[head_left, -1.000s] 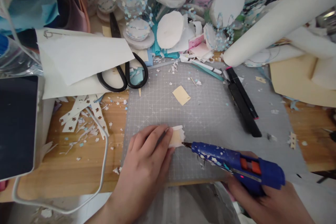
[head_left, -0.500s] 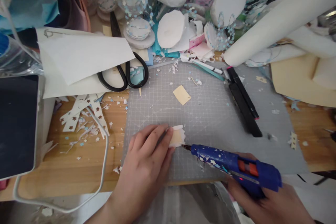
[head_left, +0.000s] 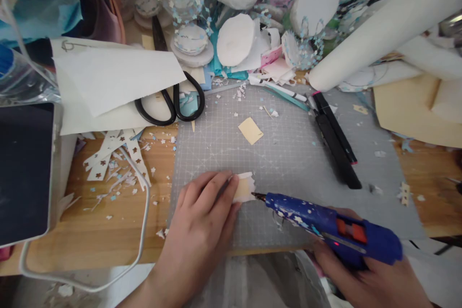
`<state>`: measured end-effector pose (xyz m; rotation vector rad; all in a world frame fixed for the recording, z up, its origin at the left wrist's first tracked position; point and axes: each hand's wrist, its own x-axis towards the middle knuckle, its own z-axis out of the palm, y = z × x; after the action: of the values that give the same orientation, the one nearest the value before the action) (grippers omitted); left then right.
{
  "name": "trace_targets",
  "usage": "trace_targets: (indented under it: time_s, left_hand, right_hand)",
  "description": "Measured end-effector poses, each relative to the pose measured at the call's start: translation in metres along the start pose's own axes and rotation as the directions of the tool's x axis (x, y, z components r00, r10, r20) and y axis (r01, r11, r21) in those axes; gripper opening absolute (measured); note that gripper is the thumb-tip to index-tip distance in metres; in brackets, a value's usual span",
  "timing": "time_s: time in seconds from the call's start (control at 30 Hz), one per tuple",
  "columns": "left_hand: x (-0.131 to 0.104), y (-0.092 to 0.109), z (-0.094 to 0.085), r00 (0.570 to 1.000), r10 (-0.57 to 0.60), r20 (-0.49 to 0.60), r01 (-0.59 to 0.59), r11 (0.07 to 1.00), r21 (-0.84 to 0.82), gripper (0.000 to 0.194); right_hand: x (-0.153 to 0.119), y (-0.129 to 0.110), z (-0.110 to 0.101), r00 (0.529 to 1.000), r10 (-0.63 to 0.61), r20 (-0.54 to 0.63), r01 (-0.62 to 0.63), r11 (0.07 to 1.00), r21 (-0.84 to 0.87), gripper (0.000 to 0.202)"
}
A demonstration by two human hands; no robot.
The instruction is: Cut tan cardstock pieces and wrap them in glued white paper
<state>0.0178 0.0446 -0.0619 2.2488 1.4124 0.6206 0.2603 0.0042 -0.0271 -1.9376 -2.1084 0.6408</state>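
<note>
My left hand (head_left: 202, 221) presses a small piece of paper (head_left: 243, 189), pale yellow with a ragged white border, against the grey cutting mat (head_left: 216, 149). Its fingers are together, and they cover the left part of the piece. Wrapped round the handle of a blue glue gun (head_left: 303, 216) is my right hand (head_left: 375, 274), partly hidden behind the tool. The dark nozzle points left, at or just beside the paper's right edge; I cannot tell whether it touches. A red light glows on the gun's side. Farther up the mat lies a pale yellow paper square (head_left: 250, 130).
Black-handled scissors (head_left: 189, 115) lie partly under white paper (head_left: 119, 82). Black pens or cutters (head_left: 335, 149) rest on the mat's right. A white roll (head_left: 382, 29) and decorated white discs (head_left: 236, 41) crowd the back. A tablet-like device (head_left: 25, 173) and a white cable (head_left: 144, 221) are left.
The glue gun has shifted slightly to the right, and its nozzle now sits a little higher along the paper's right edge. My left hand and the paper have stayed put.
</note>
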Motion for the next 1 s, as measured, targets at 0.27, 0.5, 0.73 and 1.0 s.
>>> trace_targets:
  time_s: [0.27, 0.5, 0.73, 1.0]
  left_hand:
    - [-0.002, -0.001, -0.001, 1.000, -0.008, 0.011, 0.008, 1.000, 0.004, 0.035]
    - [0.000, -0.001, -0.001, 1.000, -0.012, 0.019, 0.012, 1.000, 0.001, 0.035]
    - [-0.001, -0.001, -0.002, 1.000, -0.008, 0.012, 0.008, 1.000, 0.002, 0.035]
    - [-0.001, -0.001, -0.001, 1.000, -0.011, 0.013, 0.011, 1.000, 0.005, 0.034]
  right_hand:
    - [-0.001, -0.001, -0.002, 0.999, -0.008, 0.048, 0.007, 1.000, 0.015, 0.014]
    - [0.000, -0.002, -0.001, 0.999, -0.027, 0.044, 0.027, 1.000, -0.008, 0.013]
    - [0.001, -0.004, 0.001, 0.999, 0.037, 0.030, -0.037, 0.999, 0.016, 0.010]
    - [0.004, -0.013, 0.005, 0.991, 0.133, 0.022, -0.134, 0.989, 0.059, 0.013]
